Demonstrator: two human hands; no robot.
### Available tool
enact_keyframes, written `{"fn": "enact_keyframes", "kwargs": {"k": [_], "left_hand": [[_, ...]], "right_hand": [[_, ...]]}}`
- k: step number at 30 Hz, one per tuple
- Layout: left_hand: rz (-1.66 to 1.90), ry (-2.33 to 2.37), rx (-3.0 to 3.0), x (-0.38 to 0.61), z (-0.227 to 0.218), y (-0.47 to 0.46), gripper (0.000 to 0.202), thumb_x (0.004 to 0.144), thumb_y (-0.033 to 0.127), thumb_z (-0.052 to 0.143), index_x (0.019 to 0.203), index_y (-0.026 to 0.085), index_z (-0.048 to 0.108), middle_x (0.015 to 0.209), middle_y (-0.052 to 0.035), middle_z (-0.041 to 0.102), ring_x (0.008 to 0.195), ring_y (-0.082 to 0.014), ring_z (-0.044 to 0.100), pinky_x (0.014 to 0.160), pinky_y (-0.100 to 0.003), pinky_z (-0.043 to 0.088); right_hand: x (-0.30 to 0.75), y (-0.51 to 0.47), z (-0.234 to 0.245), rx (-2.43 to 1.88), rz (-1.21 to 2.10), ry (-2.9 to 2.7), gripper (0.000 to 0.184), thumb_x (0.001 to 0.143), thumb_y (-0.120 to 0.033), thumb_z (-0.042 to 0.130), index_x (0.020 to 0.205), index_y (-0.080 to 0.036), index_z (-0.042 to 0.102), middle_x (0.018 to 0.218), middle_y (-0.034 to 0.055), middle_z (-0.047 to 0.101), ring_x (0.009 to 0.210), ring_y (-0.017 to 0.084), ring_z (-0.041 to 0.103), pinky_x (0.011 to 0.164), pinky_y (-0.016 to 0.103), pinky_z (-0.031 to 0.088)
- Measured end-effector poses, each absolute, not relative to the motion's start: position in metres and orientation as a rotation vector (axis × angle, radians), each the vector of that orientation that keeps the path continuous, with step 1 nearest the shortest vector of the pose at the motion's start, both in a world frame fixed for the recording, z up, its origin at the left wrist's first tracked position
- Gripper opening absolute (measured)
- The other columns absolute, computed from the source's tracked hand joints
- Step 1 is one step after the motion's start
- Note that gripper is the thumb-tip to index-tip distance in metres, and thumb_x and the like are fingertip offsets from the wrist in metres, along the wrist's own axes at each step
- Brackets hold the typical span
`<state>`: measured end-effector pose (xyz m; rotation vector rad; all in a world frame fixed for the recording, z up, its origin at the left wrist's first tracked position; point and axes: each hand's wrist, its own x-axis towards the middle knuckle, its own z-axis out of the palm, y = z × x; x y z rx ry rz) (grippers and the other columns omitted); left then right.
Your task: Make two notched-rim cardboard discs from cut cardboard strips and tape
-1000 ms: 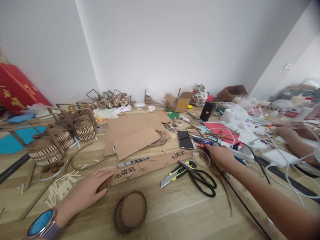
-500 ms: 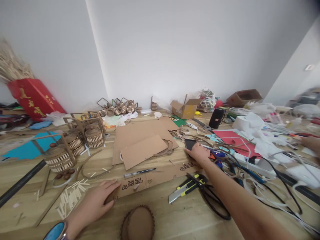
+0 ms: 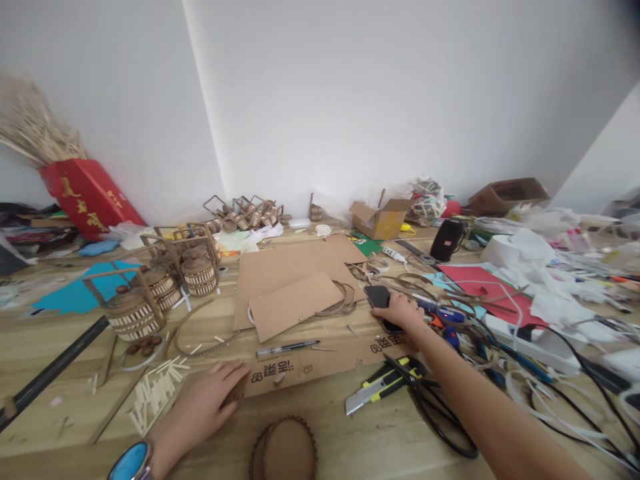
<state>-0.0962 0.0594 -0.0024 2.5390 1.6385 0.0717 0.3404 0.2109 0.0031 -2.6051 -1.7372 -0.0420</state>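
My right hand (image 3: 404, 312) is closed over a black phone (image 3: 379, 297) lying on the table, thumb on its near left edge and fingers across its face. My left hand (image 3: 214, 399) rests flat, fingers stretched out, at the left end of a long printed cardboard strip (image 3: 325, 362). Just above the strip lies a black pen (image 3: 287, 347). A yellow and black utility knife (image 3: 370, 393) and black-handled scissors (image 3: 435, 407) lie below my right forearm's near side. An oval cardboard piece with a ridged rim (image 3: 289, 448) sits at the front edge of view.
Small woven baskets (image 3: 135, 317) and a pile of short sticks (image 3: 157, 393) are on the left. Flat cardboard sheets (image 3: 295, 303) cover the middle. A glue gun (image 3: 450, 313), tangled cables, red paper (image 3: 493, 293) and a black speaker (image 3: 447, 240) crowd the right.
The phone has turned and shifted slightly toward me under my right hand, showing more of itself. My left hand stays put. The view has swung a little left; another person's hand has left the right edge.
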Motion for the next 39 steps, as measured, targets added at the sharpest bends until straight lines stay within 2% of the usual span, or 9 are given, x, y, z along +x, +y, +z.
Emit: {"fn": "enact_keyframes", "kwargs": {"k": [4, 9, 14, 19, 23, 26, 31, 35, 39], "left_hand": [[-0.087, 1.69, 2.58, -0.086, 0.008, 0.051, 0.06, 0.082, -0.002, 0.04, 0.137, 0.013, 0.057, 0.142, -0.0139, 0.056, 0.129, -0.028, 0.055, 0.109, -0.046, 0.045], [-0.129, 1.718, 2.648, -0.092, 0.014, 0.046, 0.064, 0.083, -0.004, 0.034, 0.14, 0.017, 0.054, 0.142, -0.0118, 0.055, 0.126, -0.0274, 0.058, 0.106, -0.046, 0.048], [0.08, 1.745, 2.62, -0.109, 0.031, 0.044, 0.065, 0.079, -0.002, 0.037, 0.135, 0.022, 0.06, 0.137, -0.007, 0.06, 0.12, -0.0255, 0.063, 0.105, -0.043, 0.049], [0.177, 1.77, 2.547, -0.124, 0.052, 0.038, 0.06, 0.082, 0.007, 0.041, 0.136, 0.027, 0.058, 0.133, -0.0043, 0.063, 0.115, -0.0245, 0.066, 0.1, -0.041, 0.053], [0.227, 1.773, 2.532, -0.135, 0.059, 0.032, 0.058, 0.084, 0.011, 0.041, 0.136, 0.031, 0.058, 0.132, -0.0009, 0.065, 0.114, -0.0233, 0.067, 0.098, -0.039, 0.053], [0.206, 1.814, 2.524, -0.14, 0.064, 0.029, 0.048, 0.091, 0.019, 0.039, 0.132, 0.031, 0.061, 0.127, -0.0022, 0.068, 0.109, -0.0249, 0.069, 0.094, -0.04, 0.055], [0.225, 2.107, 2.536, -0.143, 0.076, 0.033, 0.036, 0.094, 0.038, 0.045, 0.116, 0.023, 0.069, 0.101, -0.0105, 0.075, 0.099, -0.0334, 0.069, 0.088, -0.049, 0.054], [0.74, 2.26, 2.652, -0.14, 0.084, 0.035, 0.042, 0.096, 0.04, 0.039, 0.127, 0.019, 0.058, 0.128, -0.015, 0.062, 0.13, -0.0373, 0.047, 0.108, -0.057, 0.037], [0.797, 2.192, 2.732, -0.131, 0.079, 0.032, 0.042, 0.098, 0.039, 0.039, 0.13, 0.017, 0.054, 0.141, -0.0153, 0.05, 0.135, -0.036, 0.04, 0.112, -0.055, 0.033]], "right_hand": [[0.341, 0.203, 0.006, -2.551, -0.065, -1.797, 0.045, 0.093, -0.044, 0.06, 0.13, -0.018, 0.055, 0.129, 0.0112, 0.059, 0.111, 0.026, 0.061, 0.093, 0.05, 0.05], [0.344, 0.193, 0.021, -2.348, -0.102, -2.001, 0.069, 0.084, -0.063, 0.057, 0.133, -0.014, 0.055, 0.131, 0.026, 0.057, 0.122, 0.046, 0.051, 0.095, 0.066, 0.036], [0.334, 0.172, 0.056, -1.823, 0.044, -2.461, 0.047, 0.095, -0.051, 0.043, 0.13, -0.025, 0.061, 0.132, 0.0151, 0.062, 0.126, 0.033, 0.051, 0.105, 0.052, 0.034], [0.306, 0.133, 0.072, -1.321, 0.269, -2.82, 0.071, 0.073, -0.059, 0.071, 0.134, -0.026, 0.059, 0.135, 0.0093, 0.063, 0.126, 0.03, 0.053, 0.108, 0.043, 0.037], [0.289, 0.116, 0.071, -1.254, 0.21, -2.841, 0.044, 0.088, -0.027, 0.055, 0.131, -0.021, 0.062, 0.125, 0.0131, 0.069, 0.115, 0.027, 0.062, 0.105, 0.045, 0.037], [0.288, 0.116, 0.077, -1.293, 0.145, -2.777, 0.043, 0.091, -0.013, 0.038, 0.124, -0.02, 0.064, 0.117, 0.0138, 0.072, 0.107, 0.025, 0.065, 0.098, 0.041, 0.042], [0.299, 0.136, 0.097, -1.369, 0.228, -2.744, 0.017, 0.088, -0.031, 0.053, 0.088, -0.021, 0.067, 0.077, 0.0069, 0.072, 0.072, 0.023, 0.065, 0.064, 0.03, 0.046], [0.302, 0.16, 0.111, -1.352, 0.307, -2.715, 0.02, 0.085, -0.039, 0.057, 0.082, -0.021, 0.065, 0.075, 0.0034, 0.069, 0.069, 0.021, 0.063, 0.062, 0.029, 0.044], [0.295, 0.192, 0.128, -1.309, 0.322, -2.695, 0.029, 0.09, -0.043, 0.052, 0.089, -0.019, 0.068, 0.08, 0.0021, 0.07, 0.075, 0.019, 0.063, 0.067, 0.029, 0.047]]}}
